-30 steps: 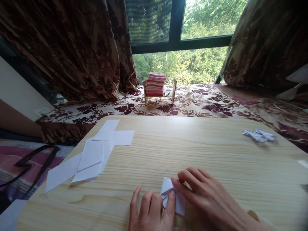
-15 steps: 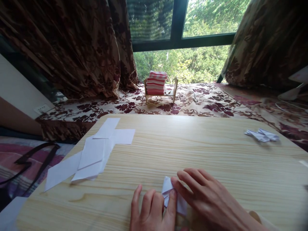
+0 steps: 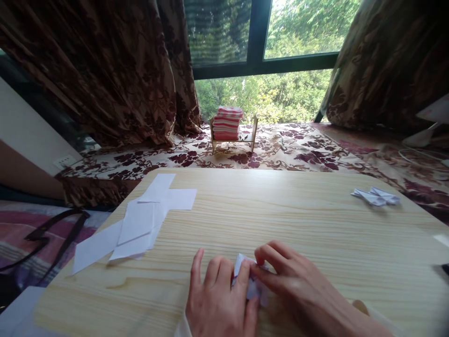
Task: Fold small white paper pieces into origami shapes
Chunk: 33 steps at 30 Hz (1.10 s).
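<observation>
A small folded white paper piece (image 3: pixel 245 276) lies on the light wooden table (image 3: pixel 280 220) near its front edge. My left hand (image 3: pixel 217 304) rests on the paper's left side, with its fingertips pinching the fold. My right hand (image 3: pixel 298 290) comes in from the right, its fingers pressed on the same paper. Most of the paper is hidden under the two hands.
Several loose white paper sheets (image 3: pixel 140 222) lie overlapped at the table's left edge. A finished folded paper shape (image 3: pixel 376 196) sits at the far right. Beyond the table, a small wooden rack with red-striped cloths (image 3: pixel 229 126) stands on a floral cover by the window. A black strap (image 3: pixel 45 234) lies at left.
Both hands have drawn closer together over the folded paper, covering more of it. The view has shifted slightly; the loose sheets and far paper shape have not moved.
</observation>
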Each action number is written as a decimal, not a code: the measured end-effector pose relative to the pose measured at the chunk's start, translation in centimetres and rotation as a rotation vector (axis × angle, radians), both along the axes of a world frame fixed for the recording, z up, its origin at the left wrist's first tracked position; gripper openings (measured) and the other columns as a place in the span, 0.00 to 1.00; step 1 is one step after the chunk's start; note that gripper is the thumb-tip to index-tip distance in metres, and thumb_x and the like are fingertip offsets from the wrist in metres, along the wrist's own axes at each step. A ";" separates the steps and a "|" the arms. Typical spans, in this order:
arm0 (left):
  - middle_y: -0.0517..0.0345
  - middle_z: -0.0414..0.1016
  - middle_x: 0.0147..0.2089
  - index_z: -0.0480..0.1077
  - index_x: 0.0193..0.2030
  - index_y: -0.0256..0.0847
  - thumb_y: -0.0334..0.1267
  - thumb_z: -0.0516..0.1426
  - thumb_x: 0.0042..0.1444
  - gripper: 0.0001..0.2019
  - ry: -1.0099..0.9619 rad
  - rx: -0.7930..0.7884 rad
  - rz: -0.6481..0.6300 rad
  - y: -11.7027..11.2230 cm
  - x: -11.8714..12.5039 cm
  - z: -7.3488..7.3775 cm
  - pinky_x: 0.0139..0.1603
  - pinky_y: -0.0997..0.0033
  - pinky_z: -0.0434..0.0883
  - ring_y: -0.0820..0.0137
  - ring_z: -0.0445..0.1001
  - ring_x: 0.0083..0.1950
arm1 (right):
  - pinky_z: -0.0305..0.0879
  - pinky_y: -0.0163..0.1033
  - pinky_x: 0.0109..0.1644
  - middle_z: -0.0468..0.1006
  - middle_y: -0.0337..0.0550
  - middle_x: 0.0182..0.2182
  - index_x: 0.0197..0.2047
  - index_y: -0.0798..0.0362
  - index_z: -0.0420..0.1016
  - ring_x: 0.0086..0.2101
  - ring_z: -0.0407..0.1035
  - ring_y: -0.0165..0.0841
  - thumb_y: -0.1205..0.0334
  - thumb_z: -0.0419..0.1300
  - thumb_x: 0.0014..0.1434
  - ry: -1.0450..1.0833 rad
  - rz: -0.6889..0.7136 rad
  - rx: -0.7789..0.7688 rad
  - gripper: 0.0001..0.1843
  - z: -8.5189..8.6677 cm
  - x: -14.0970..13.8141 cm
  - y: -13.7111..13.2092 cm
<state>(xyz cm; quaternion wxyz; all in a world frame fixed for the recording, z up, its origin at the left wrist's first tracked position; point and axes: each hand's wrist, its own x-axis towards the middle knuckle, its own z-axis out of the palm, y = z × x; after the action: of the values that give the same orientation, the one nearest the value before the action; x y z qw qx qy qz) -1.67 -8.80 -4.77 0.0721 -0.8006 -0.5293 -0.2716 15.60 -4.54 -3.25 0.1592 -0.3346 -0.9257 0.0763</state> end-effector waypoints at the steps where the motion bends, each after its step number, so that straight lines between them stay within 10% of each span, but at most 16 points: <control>1: 0.55 0.72 0.34 0.72 0.47 0.43 0.45 0.45 0.61 0.19 -0.002 -0.011 0.004 0.2 0.1 0.2 0.61 0.48 0.48 0.63 0.68 0.41 | 0.62 0.39 0.33 0.72 0.45 0.35 0.40 0.54 0.72 0.35 0.63 0.36 0.69 0.60 0.57 -0.005 -0.004 -0.002 0.06 0.1 0.0 0.0; 14: 0.55 0.74 0.39 0.72 0.48 0.42 0.43 0.47 0.62 0.17 0.062 -0.090 0.003 0.9 -1.5 1.7 0.63 0.48 0.45 0.63 0.68 0.46 | 0.60 0.40 0.33 0.72 0.44 0.35 0.39 0.54 0.72 0.34 0.61 0.36 0.71 0.63 0.53 0.004 -0.024 -0.041 0.09 0.1 0.0 -0.2; 33: 0.54 0.76 0.41 0.73 0.47 0.40 0.47 0.45 0.62 0.20 0.068 0.010 -0.063 0.0 -0.9 -0.3 0.65 0.55 0.43 0.63 0.68 0.46 | 0.62 0.41 0.33 0.71 0.45 0.33 0.35 0.56 0.71 0.33 0.61 0.37 0.71 0.60 0.54 -0.018 -0.052 0.085 0.04 0.2 -0.3 -0.4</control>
<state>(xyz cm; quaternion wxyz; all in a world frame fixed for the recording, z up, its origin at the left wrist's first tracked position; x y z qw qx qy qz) -2.59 -8.77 -5.03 0.0853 -0.8252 -0.4996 -0.2492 15.27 -4.89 -3.00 0.1668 -0.3521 -0.9205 0.0297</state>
